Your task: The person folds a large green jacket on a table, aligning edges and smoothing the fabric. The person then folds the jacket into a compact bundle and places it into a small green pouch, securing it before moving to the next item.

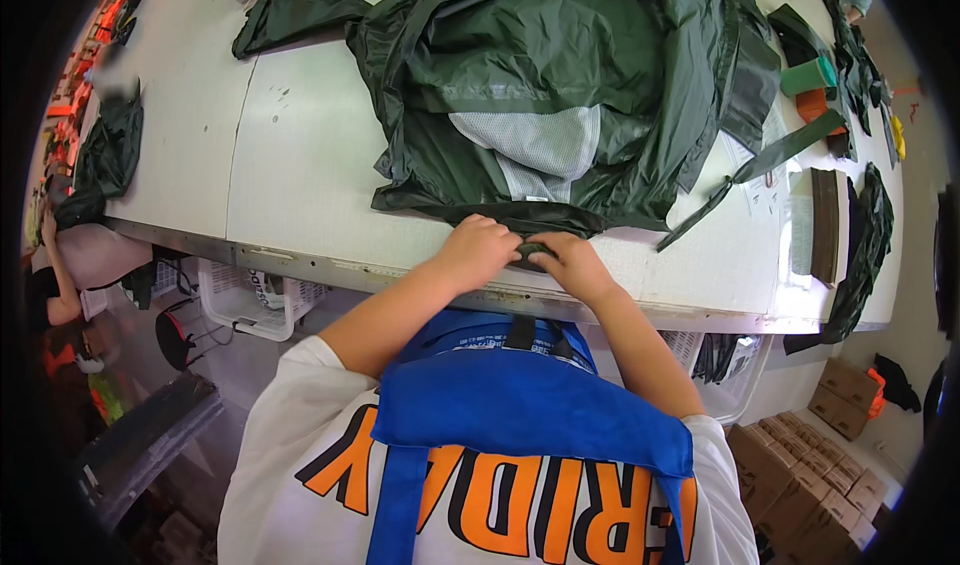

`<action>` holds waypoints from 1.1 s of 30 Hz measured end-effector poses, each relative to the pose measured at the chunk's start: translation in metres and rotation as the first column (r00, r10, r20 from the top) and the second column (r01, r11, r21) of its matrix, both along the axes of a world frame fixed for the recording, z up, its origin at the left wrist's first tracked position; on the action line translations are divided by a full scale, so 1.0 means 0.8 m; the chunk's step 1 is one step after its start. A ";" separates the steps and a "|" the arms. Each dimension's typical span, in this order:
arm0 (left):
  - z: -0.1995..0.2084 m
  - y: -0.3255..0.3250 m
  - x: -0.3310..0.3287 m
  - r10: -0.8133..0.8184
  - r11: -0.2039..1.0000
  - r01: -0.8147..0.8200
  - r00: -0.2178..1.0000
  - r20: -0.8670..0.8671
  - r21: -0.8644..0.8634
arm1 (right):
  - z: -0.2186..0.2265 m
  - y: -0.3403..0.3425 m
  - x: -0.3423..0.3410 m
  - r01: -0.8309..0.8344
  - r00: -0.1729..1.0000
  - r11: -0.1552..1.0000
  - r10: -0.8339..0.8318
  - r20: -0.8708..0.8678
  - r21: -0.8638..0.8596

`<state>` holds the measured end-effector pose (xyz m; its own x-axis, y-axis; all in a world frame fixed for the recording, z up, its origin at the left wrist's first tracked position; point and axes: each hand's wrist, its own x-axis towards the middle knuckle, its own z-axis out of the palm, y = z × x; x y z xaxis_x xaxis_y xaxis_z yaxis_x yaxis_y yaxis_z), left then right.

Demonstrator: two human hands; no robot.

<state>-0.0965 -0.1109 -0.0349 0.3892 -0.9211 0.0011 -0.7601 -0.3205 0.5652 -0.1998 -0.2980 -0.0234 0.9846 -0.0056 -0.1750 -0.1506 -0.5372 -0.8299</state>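
Observation:
A dark green jacket (540, 55) of thin, shiny cloth lies spread on the white table, with its white mesh lining (560, 140) showing in the middle. Both hands are at its near edge, close to the table's front. My left hand (478, 255) is closed, its fingers bent over the edge cloth. Beside it, my right hand (572, 267) pinches the same edge between thumb and fingers. A small fold of green cloth shows between the two hands. The fingertips are partly hidden by the cloth and the hands themselves.
The white table (310, 155) has a metal front edge. On the right lie a green roll (808, 77), a green strap (790, 147) and more dark cloth (862, 265). White baskets (255, 300) hang below. Cardboard boxes (810, 455) are stacked at lower right; another person's arm (62, 275) shows at left.

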 end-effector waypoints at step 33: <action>0.004 -0.009 -0.035 0.194 0.981 -0.196 0.974 0.117 0.006 | 0.025 0.009 -0.008 0.025 0.975 0.820 0.106 0.195 -0.571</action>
